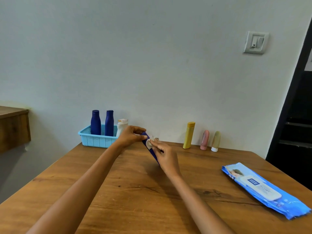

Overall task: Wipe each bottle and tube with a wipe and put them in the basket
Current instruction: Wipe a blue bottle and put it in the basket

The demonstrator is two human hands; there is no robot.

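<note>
- Table (135, 191): I read the step as mid-wipe, fourth item.
- Basket (98, 140), far left: two blue bottles (95, 123) and a white one (121, 126) stand inside.
- Held dark blue bottle (151, 150): tilted above the table centre, right of the basket.
- Left hand (130, 135): fingers curled round its top.
- Right hand (166, 157): pinches the wipe (150, 143) against its side.
- Next, I judge: finish the rub, then basket it; yellow bottle (189, 135) and two tubes (210, 141) wait far right.

Pale blue-grey wall (152, 56) beyond the hands, light switch (255, 42) up right, wooden table (135, 191) beneath, dark doorway (297, 115) far right.
</note>
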